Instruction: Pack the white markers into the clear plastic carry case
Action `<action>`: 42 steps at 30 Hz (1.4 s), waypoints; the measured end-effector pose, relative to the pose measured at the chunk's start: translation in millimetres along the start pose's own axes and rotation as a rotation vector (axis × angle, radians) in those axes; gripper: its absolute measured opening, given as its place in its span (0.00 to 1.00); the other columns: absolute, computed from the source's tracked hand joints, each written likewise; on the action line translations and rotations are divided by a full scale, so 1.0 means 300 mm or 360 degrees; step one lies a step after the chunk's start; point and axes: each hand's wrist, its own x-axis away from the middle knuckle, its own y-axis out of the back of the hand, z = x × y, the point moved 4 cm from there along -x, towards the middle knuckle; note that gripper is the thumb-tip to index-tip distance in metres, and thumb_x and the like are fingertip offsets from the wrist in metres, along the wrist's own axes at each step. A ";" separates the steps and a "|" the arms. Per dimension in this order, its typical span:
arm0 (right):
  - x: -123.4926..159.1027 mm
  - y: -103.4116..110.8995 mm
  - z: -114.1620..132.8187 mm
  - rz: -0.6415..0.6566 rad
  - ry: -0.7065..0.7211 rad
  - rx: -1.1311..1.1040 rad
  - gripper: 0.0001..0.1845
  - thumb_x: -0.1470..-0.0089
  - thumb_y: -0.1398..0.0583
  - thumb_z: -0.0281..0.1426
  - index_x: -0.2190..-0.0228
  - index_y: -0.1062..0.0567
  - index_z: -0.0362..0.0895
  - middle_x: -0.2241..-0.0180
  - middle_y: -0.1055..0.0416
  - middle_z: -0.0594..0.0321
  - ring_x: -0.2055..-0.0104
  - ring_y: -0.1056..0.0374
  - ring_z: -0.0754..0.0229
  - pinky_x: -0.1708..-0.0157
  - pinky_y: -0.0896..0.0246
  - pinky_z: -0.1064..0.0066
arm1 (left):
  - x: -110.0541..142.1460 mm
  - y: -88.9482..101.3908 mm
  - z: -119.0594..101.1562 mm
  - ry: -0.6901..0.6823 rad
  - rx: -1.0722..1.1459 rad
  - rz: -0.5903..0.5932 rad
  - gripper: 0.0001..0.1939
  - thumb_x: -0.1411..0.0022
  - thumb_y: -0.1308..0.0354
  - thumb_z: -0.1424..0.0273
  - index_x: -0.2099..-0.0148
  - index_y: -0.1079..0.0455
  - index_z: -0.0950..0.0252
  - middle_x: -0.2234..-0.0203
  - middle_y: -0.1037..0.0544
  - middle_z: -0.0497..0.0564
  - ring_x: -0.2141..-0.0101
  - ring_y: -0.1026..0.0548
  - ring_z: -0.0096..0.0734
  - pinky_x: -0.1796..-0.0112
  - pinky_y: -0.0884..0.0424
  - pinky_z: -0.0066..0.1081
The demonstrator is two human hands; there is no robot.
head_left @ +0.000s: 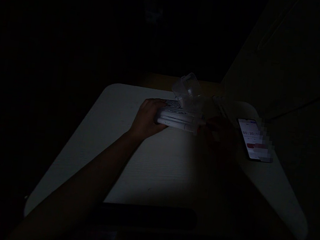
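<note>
A: Head view, very dark. Left hand (147, 119) wrapped over the near end of a bundle of white markers (177, 121), fingers closed round it. Bundle lying flat on the white worktop (148, 165), long axis left to right, roughly centre-back.

B: Right hand?

A: Right hand (219, 137) barely visible, in shadow at the other end of the bundle. Touching or just beside it, cannot tell which. Grip state there: cannot tell, too dim.

B: Progress?

A: Judging from layout only: markers gathered side by side as one pack, not spread out. Clear plastic case (188, 90) standing open just behind the bundle, touching or overlapping it. Looks mid-way, pack neither fully in nor fully out of the case. Which direction, impossible to say from one frame.

B: Materials?

A: Markers: smooth white barrels, round, slim, at least three stacked. Printed label strip along the top one, text unreadable. Case: thin transparent moulded plastic, rounded corners, glossy, catching a faint highlight. Probably light and slippery. Worktop: matte white, faint fine grain, rounded corners, tapering toward the camera.

B: Anything else nearby?

A: Phone (253, 139) face up at the right of the worktop, screen lit, showing timer-like digits, partly blurred. Well clear of the bundle, near the right hand. Dark strip along the near worktop edge, not identifiable. Rest of the room black.
</note>
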 end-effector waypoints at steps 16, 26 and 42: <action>-0.003 -0.027 0.001 0.0297 -0.0055 0.0054 0.10 0.42 0.46 0.30 0.70 0.25 0.44 0.66 0.27 0.60 0.62 0.31 0.63 0.62 0.35 0.71 | 0.002 -0.002 0.002 0.0039 -0.0064 0.0070 0.28 0.50 0.38 0.54 0.49 0.37 0.61 0.51 0.26 0.56 0.51 0.29 0.44 0.51 0.34 0.46; -0.003 0.033 -0.166 0.0350 -0.0582 0.0629 0.20 0.42 0.52 0.32 0.55 0.26 0.43 0.55 0.30 0.53 0.51 0.34 0.54 0.52 0.38 0.61 | 0.002 0.000 -0.001 0.0028 -0.0036 0.0030 0.29 0.50 0.38 0.56 0.49 0.38 0.61 0.51 0.26 0.56 0.51 0.29 0.44 0.51 0.34 0.45; 0.028 -0.006 -0.253 0.1208 -0.0823 0.1128 0.23 0.40 0.55 0.31 0.51 0.29 0.36 0.50 0.35 0.43 0.50 0.36 0.44 0.56 0.38 0.55 | 0.001 -0.001 -0.005 0.0000 -0.0047 0.0002 0.29 0.51 0.36 0.57 0.49 0.39 0.61 0.52 0.26 0.55 0.51 0.28 0.43 0.52 0.34 0.44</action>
